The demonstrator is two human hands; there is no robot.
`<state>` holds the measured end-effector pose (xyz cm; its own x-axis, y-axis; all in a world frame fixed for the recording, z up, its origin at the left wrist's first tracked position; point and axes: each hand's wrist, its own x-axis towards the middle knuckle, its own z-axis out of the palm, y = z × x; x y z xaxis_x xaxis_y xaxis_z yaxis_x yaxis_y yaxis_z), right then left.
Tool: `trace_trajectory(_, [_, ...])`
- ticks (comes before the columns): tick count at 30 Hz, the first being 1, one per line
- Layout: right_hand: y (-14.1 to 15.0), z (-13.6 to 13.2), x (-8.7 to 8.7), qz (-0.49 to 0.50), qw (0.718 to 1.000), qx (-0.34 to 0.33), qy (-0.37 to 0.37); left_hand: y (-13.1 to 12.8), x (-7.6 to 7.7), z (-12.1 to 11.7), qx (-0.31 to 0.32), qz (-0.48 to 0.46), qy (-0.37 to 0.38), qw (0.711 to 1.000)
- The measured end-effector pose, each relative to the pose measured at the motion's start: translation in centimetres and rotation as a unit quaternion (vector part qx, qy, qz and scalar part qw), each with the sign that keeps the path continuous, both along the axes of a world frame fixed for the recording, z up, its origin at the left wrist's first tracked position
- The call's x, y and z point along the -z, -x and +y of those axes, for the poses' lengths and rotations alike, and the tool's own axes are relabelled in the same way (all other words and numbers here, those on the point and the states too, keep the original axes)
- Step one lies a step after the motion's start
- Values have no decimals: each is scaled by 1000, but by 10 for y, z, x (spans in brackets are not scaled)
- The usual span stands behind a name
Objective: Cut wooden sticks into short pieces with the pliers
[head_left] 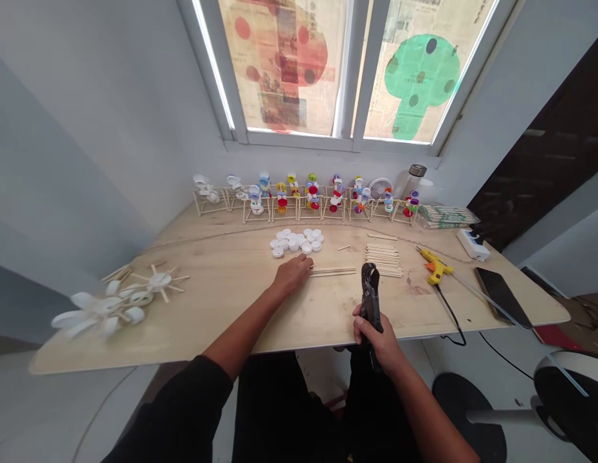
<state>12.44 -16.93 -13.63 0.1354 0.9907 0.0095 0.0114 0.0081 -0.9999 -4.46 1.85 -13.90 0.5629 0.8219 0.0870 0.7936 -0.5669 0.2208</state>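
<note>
My left hand [293, 274] rests on the wooden table [222, 308], fingers curled on the near end of a few long thin wooden sticks [334, 272] lying flat. My right hand [379, 335] is wrapped round the handles of black cutting pliers [370, 293], jaws pointing away from me, just right of the sticks. Behind my left hand lies a cluster of white bottle caps [298, 241]. A stack of cut wooden sticks [383, 254] lies beyond the pliers.
A yellow glue gun [434, 265] with its cable, a dark phone [502, 295] and a white power strip [472, 244] sit at the right. White spoon-and-cap wheels [116, 302] lie at the left. Several stick-frame models with coloured caps [308, 196] line the back edge under the window.
</note>
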Motion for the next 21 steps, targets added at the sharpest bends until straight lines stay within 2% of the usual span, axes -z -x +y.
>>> trace_trajectory(9, [6, -2, -2, -26, 1000, 7, -15, 4, 12, -25, -26, -34, -49, 998])
trace_trajectory(21, [8, -2, 3, -21, 999, 17, -25, 5, 15, -24, -14, -49, -84, 995])
